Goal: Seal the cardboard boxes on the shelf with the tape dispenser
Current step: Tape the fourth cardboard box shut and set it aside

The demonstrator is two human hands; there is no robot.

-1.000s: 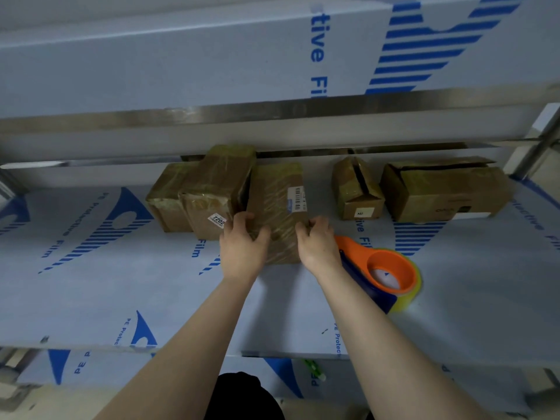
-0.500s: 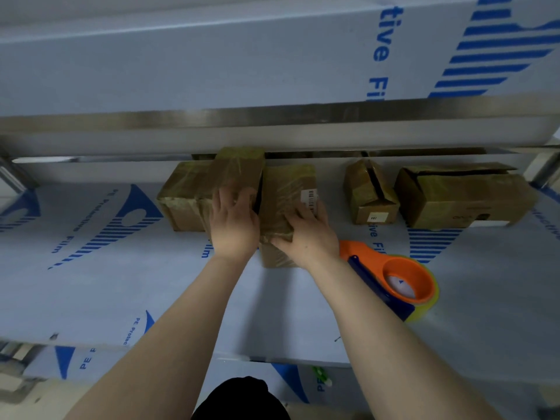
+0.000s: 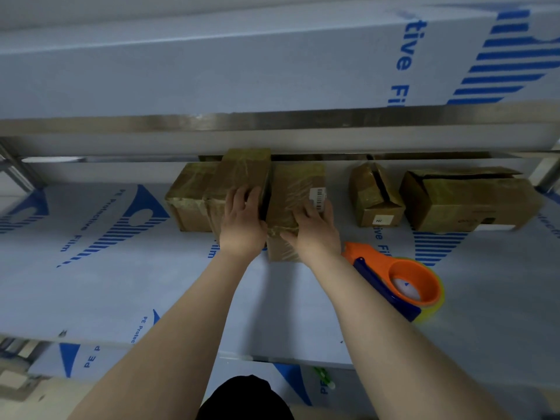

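Several brown cardboard boxes stand in a row at the back of the shelf [image 3: 121, 298]. My left hand [image 3: 242, 225] rests with straight fingers on a tall taped box [image 3: 242, 171]. Right beside it is a taped box with a barcode label [image 3: 298, 186]; my right hand [image 3: 315, 230] presses flat on its top, fingertips by the label and thumb at its near edge. Further right are a small box with an open slit on top [image 3: 374, 197] and a wide box with a raised flap [image 3: 466, 201]. The orange and blue tape dispenser [image 3: 406, 277] lies on the shelf, just right of my right wrist.
Another taped box [image 3: 188, 201] stands at the left end of the row. A metal-edged upper shelf [image 3: 272, 119] hangs low over the boxes. Metal posts stand at both ends. The shelf's front edge [image 3: 272, 357] runs under my forearms.
Both hands have gone from the labelled box's near edge up onto the box tops, and that box has slid back in line with the row. The dispenser has not moved.
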